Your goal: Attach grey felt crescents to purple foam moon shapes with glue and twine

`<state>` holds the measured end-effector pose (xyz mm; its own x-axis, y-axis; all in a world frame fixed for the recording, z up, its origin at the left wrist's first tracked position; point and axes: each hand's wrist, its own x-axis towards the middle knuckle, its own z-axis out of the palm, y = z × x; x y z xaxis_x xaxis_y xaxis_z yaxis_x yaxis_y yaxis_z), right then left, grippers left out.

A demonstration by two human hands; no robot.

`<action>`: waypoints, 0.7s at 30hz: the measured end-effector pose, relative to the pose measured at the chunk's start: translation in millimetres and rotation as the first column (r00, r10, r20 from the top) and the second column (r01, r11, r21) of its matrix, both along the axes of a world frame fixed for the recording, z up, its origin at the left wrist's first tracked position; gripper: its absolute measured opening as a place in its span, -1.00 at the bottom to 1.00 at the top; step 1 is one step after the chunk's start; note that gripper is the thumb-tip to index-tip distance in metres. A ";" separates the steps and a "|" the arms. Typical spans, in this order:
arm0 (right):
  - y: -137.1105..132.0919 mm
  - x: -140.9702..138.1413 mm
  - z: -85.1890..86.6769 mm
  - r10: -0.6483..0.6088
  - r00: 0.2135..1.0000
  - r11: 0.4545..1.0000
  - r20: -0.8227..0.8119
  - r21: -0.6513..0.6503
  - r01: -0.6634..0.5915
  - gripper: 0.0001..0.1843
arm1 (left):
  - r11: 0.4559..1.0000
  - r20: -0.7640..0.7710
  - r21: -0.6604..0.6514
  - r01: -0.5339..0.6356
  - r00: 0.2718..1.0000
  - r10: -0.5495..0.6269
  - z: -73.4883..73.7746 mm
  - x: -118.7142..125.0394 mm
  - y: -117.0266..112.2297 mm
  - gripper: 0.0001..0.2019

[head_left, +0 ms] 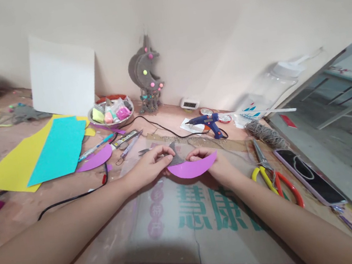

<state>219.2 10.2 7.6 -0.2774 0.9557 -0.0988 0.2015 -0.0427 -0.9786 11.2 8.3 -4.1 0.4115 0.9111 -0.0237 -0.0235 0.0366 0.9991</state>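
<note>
My left hand [149, 164] and my right hand [211, 164] meet over a purple crescent-shaped foam piece [194, 168], held just above a printed plastic sack [207, 215]. My left fingers pinch the crescent's left tip together with a small grey piece [175, 155] that stands up behind it. My right hand's fingers curl round the crescent's right part from behind. A second purple crescent [96, 159] lies to the left on the table.
Yellow sheet [7, 169] and teal sheet [59, 150] lie at left. A metal bowl [111, 114] of coloured bits, a grey moon ornament [146, 72], a blue glue gun [209, 123], twine [266, 134], scissors [272, 175] and a phone [310, 176] surround my hands.
</note>
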 end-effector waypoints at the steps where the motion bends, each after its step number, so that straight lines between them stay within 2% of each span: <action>1: -1.1 -1.1 1.3 0.000 1.000 1.000 0.023 0.008 0.000 -0.73 | 1.000 -0.004 0.013 -0.005 1.000 0.005 0.0 -0.1 0.2 -0.84; 4: -3.3 -2.5 1.6 -0.057 0.998 0.998 -0.011 0.013 0.057 -0.68 | 0.998 -0.002 0.054 -0.021 1.000 0.021 -2.1 -0.7 1.9 -0.83; 7: -1.9 0.9 -2.0 -0.151 0.972 0.988 -0.179 0.016 0.156 -0.61 | 0.993 0.019 0.097 -0.068 0.998 0.067 -4.3 -1.0 4.3 -0.80; 10: 0.5 5.1 -4.8 -0.158 0.947 0.985 -0.279 0.028 0.173 -0.54 | 0.985 0.010 0.108 -0.135 0.991 0.134 -3.8 -0.9 5.3 -0.81; 12: -0.5 5.0 -4.6 -0.142 0.964 0.988 -0.226 0.025 0.151 -0.56 | 0.980 -0.003 0.125 -0.155 0.988 0.156 -2.7 -1.3 5.1 -0.81; 15: -6.1 0.5 -2.2 -0.067 0.998 0.998 0.016 0.010 0.067 -0.58 | 0.971 -0.058 0.181 -0.159 0.983 0.172 -1.1 -2.6 4.0 -0.79; 17: -10.4 -2.8 -1.2 0.006 0.989 1.000 0.151 -0.009 -0.004 -0.56 | 0.956 -0.123 0.241 -0.165 0.972 0.199 0.1 -3.4 2.9 -0.78; 21: -14.7 -5.3 -2.5 0.069 0.970 0.998 0.235 -0.025 -0.065 -0.48 | 0.926 -0.175 0.343 -0.156 0.958 0.226 2.6 -3.7 0.6 -0.76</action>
